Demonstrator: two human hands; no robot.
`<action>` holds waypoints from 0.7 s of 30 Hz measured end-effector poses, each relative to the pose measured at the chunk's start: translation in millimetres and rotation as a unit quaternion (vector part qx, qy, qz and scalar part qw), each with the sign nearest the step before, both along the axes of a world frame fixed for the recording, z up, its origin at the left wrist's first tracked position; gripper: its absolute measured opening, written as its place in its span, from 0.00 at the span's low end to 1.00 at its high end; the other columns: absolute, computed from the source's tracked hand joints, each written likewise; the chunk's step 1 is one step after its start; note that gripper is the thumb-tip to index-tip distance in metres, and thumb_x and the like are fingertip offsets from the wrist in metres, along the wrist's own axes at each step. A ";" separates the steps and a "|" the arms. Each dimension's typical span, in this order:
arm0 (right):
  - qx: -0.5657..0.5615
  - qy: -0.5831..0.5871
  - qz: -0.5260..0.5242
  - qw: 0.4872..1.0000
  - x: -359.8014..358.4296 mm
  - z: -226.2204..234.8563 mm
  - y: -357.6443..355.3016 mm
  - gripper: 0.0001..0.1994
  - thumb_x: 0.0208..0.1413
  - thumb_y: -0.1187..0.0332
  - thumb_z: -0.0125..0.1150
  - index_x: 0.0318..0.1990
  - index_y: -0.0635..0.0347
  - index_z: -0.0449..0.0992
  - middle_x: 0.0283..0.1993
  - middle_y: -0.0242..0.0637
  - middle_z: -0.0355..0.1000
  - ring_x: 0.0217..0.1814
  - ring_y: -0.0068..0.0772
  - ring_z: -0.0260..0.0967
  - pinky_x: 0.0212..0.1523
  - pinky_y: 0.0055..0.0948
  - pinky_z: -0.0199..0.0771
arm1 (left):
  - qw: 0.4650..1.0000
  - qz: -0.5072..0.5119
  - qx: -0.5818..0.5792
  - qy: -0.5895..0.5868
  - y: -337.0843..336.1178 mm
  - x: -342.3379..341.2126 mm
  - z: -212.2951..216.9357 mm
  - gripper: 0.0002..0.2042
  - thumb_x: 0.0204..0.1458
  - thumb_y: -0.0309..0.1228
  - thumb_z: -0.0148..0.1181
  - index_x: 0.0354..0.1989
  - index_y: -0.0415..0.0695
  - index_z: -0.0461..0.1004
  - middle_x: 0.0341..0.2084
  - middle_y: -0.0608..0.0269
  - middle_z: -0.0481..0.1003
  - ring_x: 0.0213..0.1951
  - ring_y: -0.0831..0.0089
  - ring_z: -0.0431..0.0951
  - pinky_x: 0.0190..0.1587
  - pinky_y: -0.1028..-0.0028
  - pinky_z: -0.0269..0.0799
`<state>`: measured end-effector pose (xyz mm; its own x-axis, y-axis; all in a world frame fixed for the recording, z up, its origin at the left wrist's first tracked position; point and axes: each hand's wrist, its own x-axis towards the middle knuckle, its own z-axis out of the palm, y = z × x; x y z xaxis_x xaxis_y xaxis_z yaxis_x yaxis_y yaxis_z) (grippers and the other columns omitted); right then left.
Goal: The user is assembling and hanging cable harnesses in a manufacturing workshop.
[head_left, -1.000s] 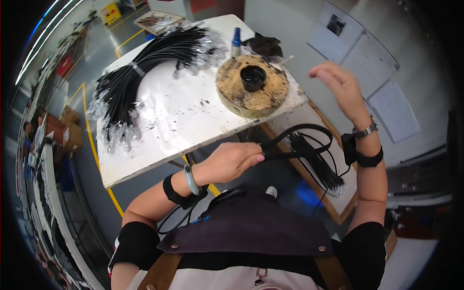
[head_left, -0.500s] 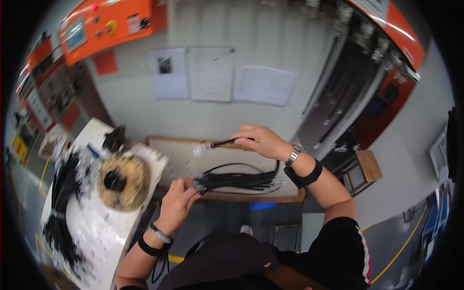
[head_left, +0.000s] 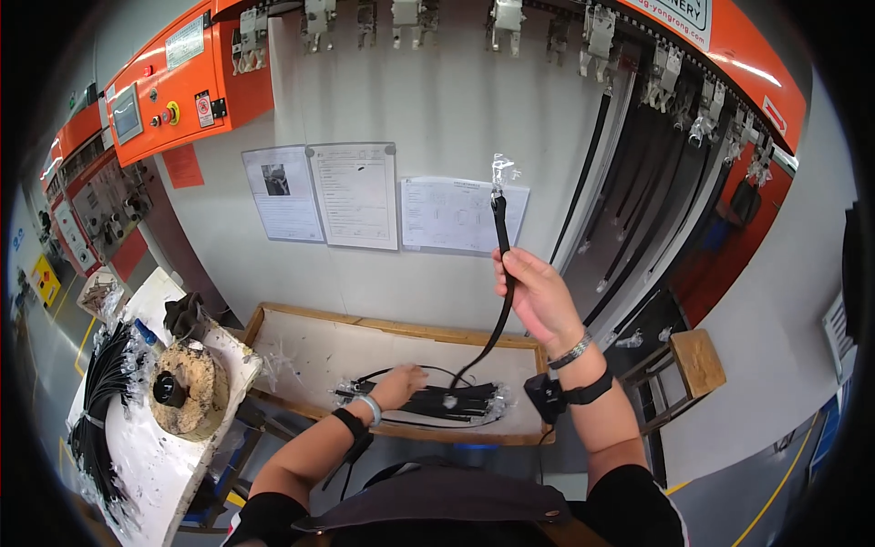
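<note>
- Black strap (head_left: 501,226): matt, smooth, like leather or dense webbing; too small to tell which.
- End wrap (head_left: 503,170): thin clear plastic, crinkled and glossy.
- Strap bundle (head_left: 465,399): dull black, with shiny clear plastic at its ends.
- Tray (head_left: 401,327): bare wood rim, matt pale base.
- Surface (head_left: 137,447): glossy white, speckled dark, its edge chipped and rough.
- Ring block (head_left: 211,401): coarse, crumbly-looking, tan, matt.
- Cup (head_left: 168,388): smooth, shiny black.
- Overhead clips (head_left: 507,27): bright metal.
- Cabinet (head_left: 150,105): smooth orange paint with a sheen.
- Wall sheets (head_left: 354,196): paper, some glossy.
- Stool (head_left: 700,361): grained wood.
- Watch band (head_left: 571,349): polished metal links.
- Bangle (head_left: 372,408): smooth and glossy.
- Apron (head_left: 437,506): dark matt cloth.
</note>
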<state>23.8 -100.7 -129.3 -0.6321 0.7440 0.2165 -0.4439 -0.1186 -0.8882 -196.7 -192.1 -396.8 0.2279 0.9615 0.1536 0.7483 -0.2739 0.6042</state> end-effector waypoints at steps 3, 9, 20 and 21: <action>0.019 0.019 -0.032 0.999 0.7 -8.6 2.3 0.13 0.57 0.66 0.52 0.43 0.68 0.71 0.31 0.28 0.65 0.31 0.18 0.60 0.35 0.18 0.64 | 0.984 0.078 0.084 -0.138 38.4 16.3 66.1 0.16 0.58 0.35 0.45 0.48 0.37 0.69 0.39 0.56 0.73 0.43 0.63 0.72 0.50 0.69 0.64; 0.085 0.021 -0.150 0.985 11.2 -10.2 13.2 0.12 0.56 0.67 0.54 0.42 0.67 0.73 0.32 0.29 0.67 0.30 0.18 0.62 0.33 0.18 0.65 | 0.892 0.034 0.173 -0.417 62.0 93.8 250.0 0.16 0.59 0.36 0.44 0.47 0.37 0.71 0.40 0.60 0.74 0.45 0.73 0.70 0.51 0.75 0.62; 0.355 -0.143 -0.326 0.865 52.5 1.5 37.6 0.08 0.57 0.70 0.53 0.38 0.65 0.74 0.29 0.28 0.66 0.30 0.17 0.62 0.33 0.17 0.63 | 0.888 -0.043 0.040 -0.455 100.9 120.1 290.9 0.14 0.57 0.38 0.49 0.40 0.41 0.75 0.35 0.68 0.75 0.39 0.81 0.69 0.43 0.78 0.61; 0.361 -0.138 -0.350 0.853 60.9 10.8 39.5 0.08 0.57 0.70 0.53 0.38 0.65 0.74 0.30 0.28 0.67 0.31 0.17 0.62 0.34 0.17 0.63 | 0.893 -0.039 0.047 -0.445 102.1 118.2 294.7 0.14 0.56 0.40 0.49 0.39 0.43 0.76 0.35 0.70 0.75 0.40 0.82 0.68 0.43 0.79 0.58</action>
<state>84.7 -61.2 -118.5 -0.1895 0.6958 0.6928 0.0564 0.7122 -0.6997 -78.5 -90.0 -102.0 0.0411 0.9213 0.3867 -0.0409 -0.3852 0.9219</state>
